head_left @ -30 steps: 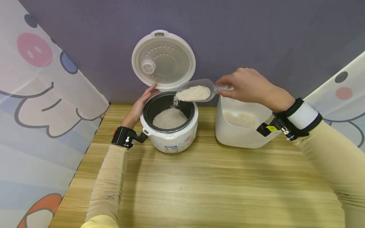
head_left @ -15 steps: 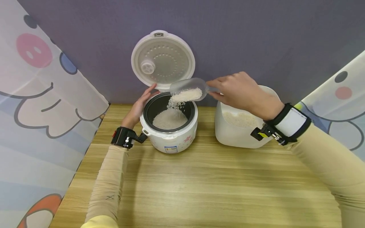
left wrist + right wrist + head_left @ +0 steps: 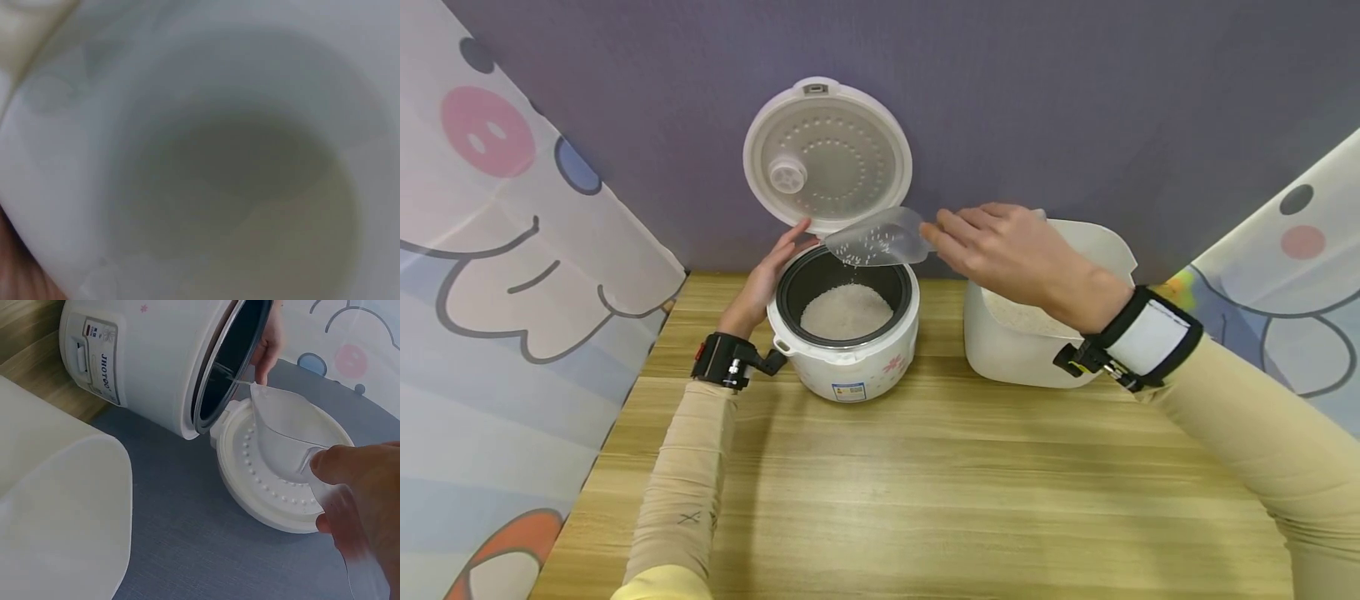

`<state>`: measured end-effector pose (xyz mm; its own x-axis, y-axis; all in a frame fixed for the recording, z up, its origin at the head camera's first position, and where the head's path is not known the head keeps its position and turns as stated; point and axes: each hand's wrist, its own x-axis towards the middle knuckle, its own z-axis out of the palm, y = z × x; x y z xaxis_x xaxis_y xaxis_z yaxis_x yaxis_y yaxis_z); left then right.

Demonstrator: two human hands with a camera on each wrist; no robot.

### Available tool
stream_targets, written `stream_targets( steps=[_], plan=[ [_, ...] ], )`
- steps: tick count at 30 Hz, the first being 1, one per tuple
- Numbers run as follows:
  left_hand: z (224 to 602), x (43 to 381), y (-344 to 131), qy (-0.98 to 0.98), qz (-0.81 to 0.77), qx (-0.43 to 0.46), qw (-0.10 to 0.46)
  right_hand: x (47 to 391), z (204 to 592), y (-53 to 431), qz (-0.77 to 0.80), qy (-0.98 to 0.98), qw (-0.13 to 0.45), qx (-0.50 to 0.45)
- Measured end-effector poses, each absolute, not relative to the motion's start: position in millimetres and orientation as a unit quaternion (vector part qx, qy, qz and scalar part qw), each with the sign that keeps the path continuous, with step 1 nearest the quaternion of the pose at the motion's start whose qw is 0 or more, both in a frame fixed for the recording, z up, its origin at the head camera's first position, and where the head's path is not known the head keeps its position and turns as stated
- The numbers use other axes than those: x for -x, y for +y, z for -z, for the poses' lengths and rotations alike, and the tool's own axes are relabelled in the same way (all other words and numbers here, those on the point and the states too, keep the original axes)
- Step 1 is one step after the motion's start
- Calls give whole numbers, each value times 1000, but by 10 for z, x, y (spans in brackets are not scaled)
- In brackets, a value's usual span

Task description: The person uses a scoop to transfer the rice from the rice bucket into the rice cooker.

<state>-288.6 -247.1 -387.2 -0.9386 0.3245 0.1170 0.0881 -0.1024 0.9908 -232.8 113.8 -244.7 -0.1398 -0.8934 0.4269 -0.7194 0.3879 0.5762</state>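
Observation:
A white rice cooker [image 3: 850,371] stands with its lid [image 3: 827,158] raised, a mound of rice [image 3: 846,312] in its dark inner pot [image 3: 797,287]. My right hand [image 3: 1003,250] grips the handle of a clear scoop [image 3: 887,237], tilted over the pot with only scattered grains on it. A few grains drop from its lip. In the right wrist view the thumb and fingers hold the scoop's handle [image 3: 340,519]. My left hand [image 3: 760,287] rests against the cooker's left side, fingers extended near the lid hinge. The left wrist view is a blurred close-up of a pale surface.
Right of the cooker stands a white open bin [image 3: 1030,358] with rice inside, partly hidden by my right hand. Both rest on a wooden table [image 3: 925,492]. A grey wall [image 3: 1037,100] rises close behind, with cartoon-printed sheets [image 3: 512,275] at the sides.
My right hand has moved left and tipped the scoop further. The rice in the scoop has poured into the pot, leaving a few grains. The left hand has stayed in place.

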Motion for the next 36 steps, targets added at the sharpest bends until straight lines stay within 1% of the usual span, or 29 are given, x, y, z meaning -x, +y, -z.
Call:
stream_targets(
  steps=[7, 12, 15, 24, 27, 33, 36],
  plan=[
    [3863, 2890, -2477, 651, -739, -154, 86, 2331, 2482, 1152, 76, -759, 362, -536],
    [3867, 2886, -2463, 649, -740, -153, 87, 2313, 2534, 1240, 7, -800, 311, -513],
    [3871, 2889, -2461, 654, -736, -153, 86, 2293, 2574, 1340, -27, -824, 287, -488],
    [3851, 2879, -2456, 652, -738, -151, 86, 2262, 2642, 1817, -93, -872, 258, -405],
    [3844, 2869, -2455, 657, -734, -148, 88, 2245, 2668, 2029, -104, -880, 260, -382],
    [3855, 2865, -2446, 663, -728, -150, 89, 2180, 2740, 2528, -115, -882, 293, -349],
    [3856, 2860, -2448, 665, -727, -149, 87, 2146, 2782, 2749, -109, -889, 294, -333]
  ],
)
